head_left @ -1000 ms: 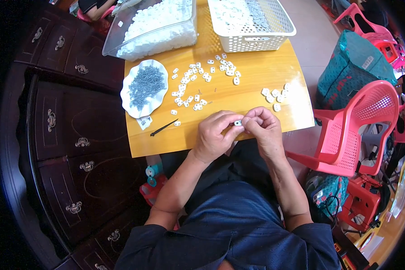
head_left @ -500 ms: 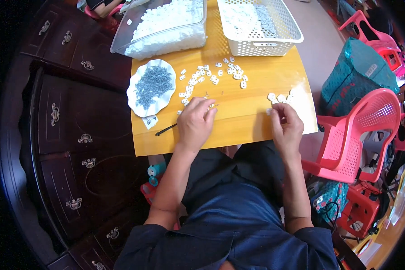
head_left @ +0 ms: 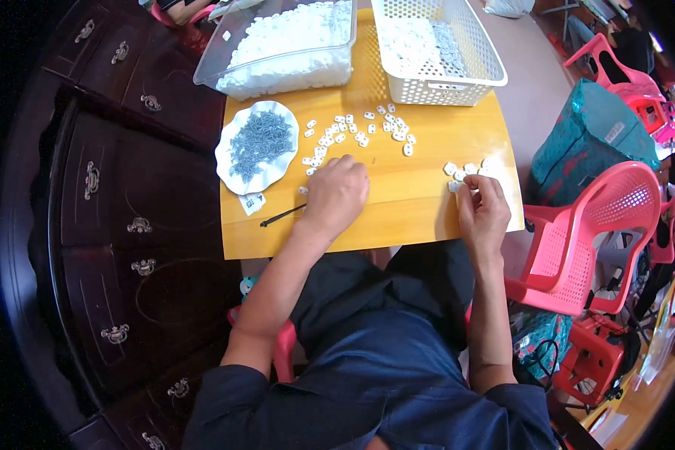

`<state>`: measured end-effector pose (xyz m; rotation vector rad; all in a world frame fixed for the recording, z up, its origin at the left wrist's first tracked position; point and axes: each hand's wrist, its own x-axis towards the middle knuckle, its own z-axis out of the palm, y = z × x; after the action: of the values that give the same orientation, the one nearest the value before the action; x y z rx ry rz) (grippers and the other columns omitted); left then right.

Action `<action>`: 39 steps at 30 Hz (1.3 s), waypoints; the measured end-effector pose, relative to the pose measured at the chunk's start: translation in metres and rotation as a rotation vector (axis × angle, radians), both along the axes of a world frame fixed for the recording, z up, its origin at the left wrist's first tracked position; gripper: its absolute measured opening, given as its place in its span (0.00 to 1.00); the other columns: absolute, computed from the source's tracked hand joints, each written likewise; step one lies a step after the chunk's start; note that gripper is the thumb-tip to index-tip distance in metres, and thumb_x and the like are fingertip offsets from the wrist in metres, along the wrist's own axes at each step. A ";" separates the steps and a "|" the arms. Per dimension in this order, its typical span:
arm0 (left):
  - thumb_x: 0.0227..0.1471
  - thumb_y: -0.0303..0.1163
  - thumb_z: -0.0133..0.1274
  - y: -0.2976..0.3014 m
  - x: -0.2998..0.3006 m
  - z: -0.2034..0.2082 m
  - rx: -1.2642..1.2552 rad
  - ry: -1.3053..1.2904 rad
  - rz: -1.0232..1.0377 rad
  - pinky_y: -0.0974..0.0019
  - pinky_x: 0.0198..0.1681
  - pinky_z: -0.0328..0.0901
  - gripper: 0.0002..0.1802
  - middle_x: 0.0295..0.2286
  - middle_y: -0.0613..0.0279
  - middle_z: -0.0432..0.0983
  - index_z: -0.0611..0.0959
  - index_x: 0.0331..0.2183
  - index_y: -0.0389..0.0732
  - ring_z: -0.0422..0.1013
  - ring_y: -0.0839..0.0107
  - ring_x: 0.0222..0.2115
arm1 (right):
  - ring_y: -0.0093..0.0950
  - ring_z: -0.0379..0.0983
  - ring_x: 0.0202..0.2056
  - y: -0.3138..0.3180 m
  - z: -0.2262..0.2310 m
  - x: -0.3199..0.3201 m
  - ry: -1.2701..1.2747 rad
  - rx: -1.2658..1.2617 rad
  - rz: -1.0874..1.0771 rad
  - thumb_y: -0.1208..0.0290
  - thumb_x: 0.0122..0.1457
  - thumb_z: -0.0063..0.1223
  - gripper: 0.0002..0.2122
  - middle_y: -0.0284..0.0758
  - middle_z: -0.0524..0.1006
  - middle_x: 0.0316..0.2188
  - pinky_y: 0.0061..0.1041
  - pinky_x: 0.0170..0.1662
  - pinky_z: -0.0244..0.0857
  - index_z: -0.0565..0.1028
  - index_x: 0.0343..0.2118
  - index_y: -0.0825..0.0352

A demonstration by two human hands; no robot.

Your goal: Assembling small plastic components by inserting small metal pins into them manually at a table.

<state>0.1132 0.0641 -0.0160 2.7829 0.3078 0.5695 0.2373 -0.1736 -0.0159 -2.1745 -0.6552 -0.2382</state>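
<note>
Right of the scalloped plate [head_left: 276, 172], the left hand [head_left: 339, 192] curls beside small white pieces [head_left: 319, 151] — its grip hidden. Farther right of it, the right hand [head_left: 486, 211], fingers narrowly bent, nears a white block [head_left: 454, 186] — held or not, I cannot tell.

Head-worn fisheye — looks down past chest [head_left: 367, 352] onto near table [head_left: 405, 206].

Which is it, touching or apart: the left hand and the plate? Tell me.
Apart: in the head view, tabletop shows between the left hand and the plate.
</note>
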 end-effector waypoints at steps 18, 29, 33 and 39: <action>0.52 0.22 0.54 -0.050 -0.040 0.005 -0.493 -0.128 -0.166 0.55 0.32 0.71 0.04 0.27 0.51 0.78 0.77 0.33 0.37 0.77 0.51 0.28 | 0.41 0.79 0.30 0.106 -0.001 0.065 0.052 -0.244 0.248 0.64 0.54 0.65 0.08 0.38 0.81 0.29 0.40 0.34 0.72 0.81 0.30 0.63; 0.51 0.20 0.55 -0.046 -0.041 0.009 -0.588 -0.138 -0.169 0.65 0.28 0.69 0.05 0.27 0.56 0.78 0.82 0.33 0.34 0.74 0.66 0.23 | 0.43 0.79 0.32 0.106 -0.011 0.068 -0.041 -0.243 0.233 0.66 0.56 0.64 0.08 0.41 0.81 0.29 0.41 0.36 0.72 0.81 0.29 0.66; 0.51 0.20 0.55 -0.042 -0.041 0.012 -0.606 -0.163 -0.180 0.66 0.27 0.68 0.05 0.26 0.56 0.77 0.83 0.32 0.34 0.73 0.68 0.21 | 0.43 0.79 0.32 0.106 -0.012 0.076 -0.078 -0.244 0.222 0.65 0.56 0.64 0.09 0.42 0.81 0.29 0.41 0.37 0.71 0.80 0.29 0.67; 0.50 0.20 0.56 -0.040 -0.047 0.014 -0.594 -0.236 -0.170 0.65 0.25 0.67 0.07 0.26 0.56 0.78 0.84 0.34 0.35 0.72 0.69 0.20 | 0.45 0.79 0.33 0.110 -0.003 0.071 -0.034 -0.320 0.233 0.64 0.56 0.63 0.10 0.44 0.82 0.30 0.42 0.38 0.71 0.80 0.28 0.67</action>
<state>0.0659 0.0240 -0.0016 2.1237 0.1523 0.6335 0.3087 -0.0639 -0.0188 -2.3722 -1.0157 -0.0479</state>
